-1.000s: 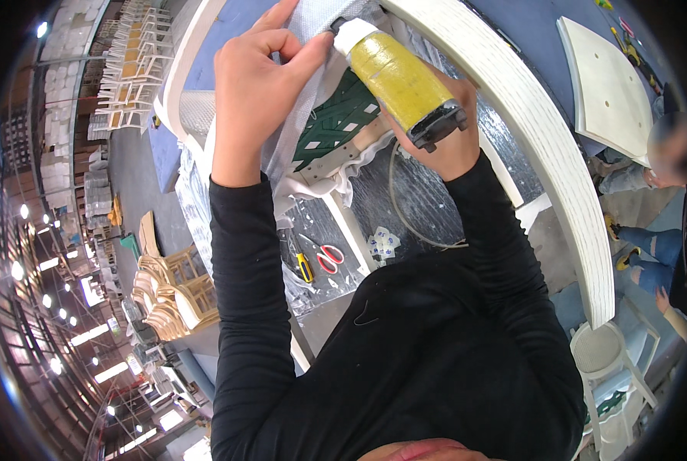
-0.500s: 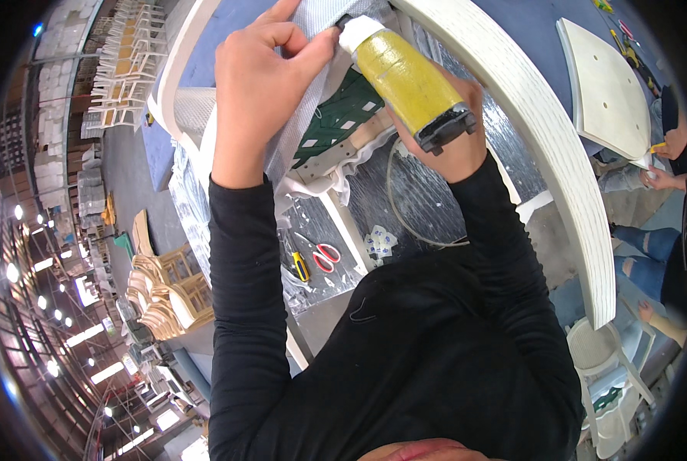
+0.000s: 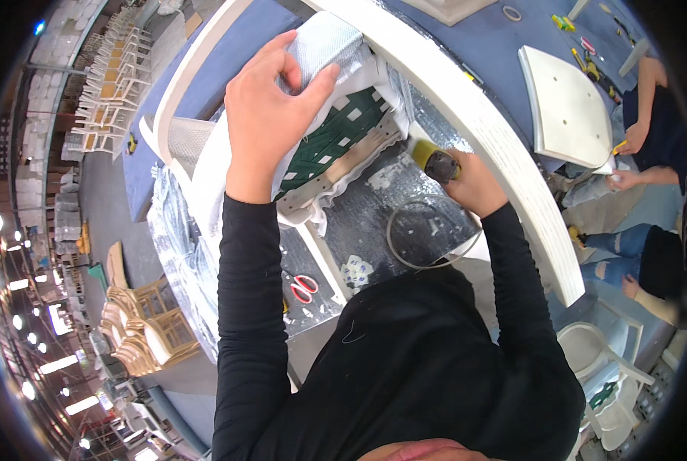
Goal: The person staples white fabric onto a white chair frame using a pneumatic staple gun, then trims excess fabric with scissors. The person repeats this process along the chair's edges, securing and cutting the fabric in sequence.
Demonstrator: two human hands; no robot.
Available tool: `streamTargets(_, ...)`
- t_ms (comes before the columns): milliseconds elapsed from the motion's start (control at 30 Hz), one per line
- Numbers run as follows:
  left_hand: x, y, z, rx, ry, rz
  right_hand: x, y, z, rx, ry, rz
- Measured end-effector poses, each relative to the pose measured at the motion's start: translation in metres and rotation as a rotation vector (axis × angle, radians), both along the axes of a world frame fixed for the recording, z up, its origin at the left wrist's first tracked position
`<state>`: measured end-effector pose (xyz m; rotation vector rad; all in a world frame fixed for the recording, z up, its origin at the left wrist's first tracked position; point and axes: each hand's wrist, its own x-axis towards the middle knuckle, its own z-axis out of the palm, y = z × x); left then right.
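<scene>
My left hand (image 3: 270, 115) grips the corner of a seat frame covered in pale grey fabric (image 3: 324, 46), thumb on one side and fingers over the other. Dark green webbing (image 3: 336, 134) crosses the frame's open underside, and white cloth hangs along its wooden rail. My right hand (image 3: 478, 184) is closed around a yellow-and-black staple gun (image 3: 435, 160), held low and apart from the frame; its front is blurred. Beside that hand a thin grey hose (image 3: 393, 250) loops. A curved whitish wooden rail (image 3: 482, 115) arches over the right forearm.
Red-handled scissors (image 3: 304, 289) and a small pile of white labels (image 3: 355, 271) lie on the dark, film-covered surface. To the right, a co-worker's hands (image 3: 628, 177) work at a cream panel (image 3: 570, 107). Stacked wooden chair frames (image 3: 147, 330) stand at left.
My right hand has lowered the staple gun from the fabric corner, bringing it down and right. The left hand remains at the corner. The whole view has shifted slightly.
</scene>
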<state>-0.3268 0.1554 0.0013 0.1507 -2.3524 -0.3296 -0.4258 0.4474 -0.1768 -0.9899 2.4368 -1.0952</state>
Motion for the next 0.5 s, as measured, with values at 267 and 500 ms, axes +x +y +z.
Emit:
streamTargets(267, -0.014, 0.015, 0.004, -0.087, -0.032, 0.150, -0.086, 0.108, -0.162, 0.621, 0.121, -0.246)
streamTargets(500, -0.025, 0.012, 0.004, -0.144, -0.034, 0.080, -0.099, 0.114, -0.216, 0.723, 0.221, -0.294)
